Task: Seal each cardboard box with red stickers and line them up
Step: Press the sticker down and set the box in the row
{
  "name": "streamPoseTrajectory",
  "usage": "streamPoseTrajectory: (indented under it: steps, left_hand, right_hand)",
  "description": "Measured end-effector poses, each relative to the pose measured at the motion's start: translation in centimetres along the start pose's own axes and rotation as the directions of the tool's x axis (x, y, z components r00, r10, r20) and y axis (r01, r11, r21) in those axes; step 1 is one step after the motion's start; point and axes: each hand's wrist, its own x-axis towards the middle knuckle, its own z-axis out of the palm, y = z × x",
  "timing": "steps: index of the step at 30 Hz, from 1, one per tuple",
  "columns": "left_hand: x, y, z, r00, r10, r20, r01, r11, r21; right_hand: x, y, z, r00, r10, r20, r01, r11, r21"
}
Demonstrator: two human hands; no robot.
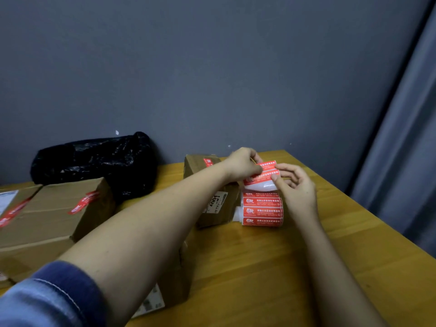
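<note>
Left hand (240,165) and right hand (296,188) both pinching raised end of red sticker strip (264,173), each grip closing on it, above sticker roll (262,210) lying on table (271,267). Stickered cardboard boxes (54,208) sitting left, black bag (94,161) lying behind.

We've got pretty dim, flat indoor light here, nothing harsh, just soft shadows under the forearms on the wooden table (271,267). The whole frame is a bit soft and smeary, and the print on the red stickers (262,210) is fuzzy. Wide-angle bending shows at the edges — the curtain (401,138) leans hard. Small glints on the black plastic bag (94,159).
</note>
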Motion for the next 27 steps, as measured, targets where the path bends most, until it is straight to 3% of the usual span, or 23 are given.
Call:
streamPoseTrajectory:
  steps: [22,27]
  left_hand:
    - [-0.21,-0.04,-0.37,0.999,-0.001,0.055,0.006,0.997,-0.079]
    - [-0.23,0.03,-0.42,0.999,0.005,0.05,0.0,0.996,-0.089]
  right_hand:
    - [-0.08,-0.51,-0.19,1.0,0.022,0.004,-0.022,0.996,0.085]
    - [-0.41,-0.48,-0.14,0.997,-0.042,-0.057,0.039,0.998,-0.051]
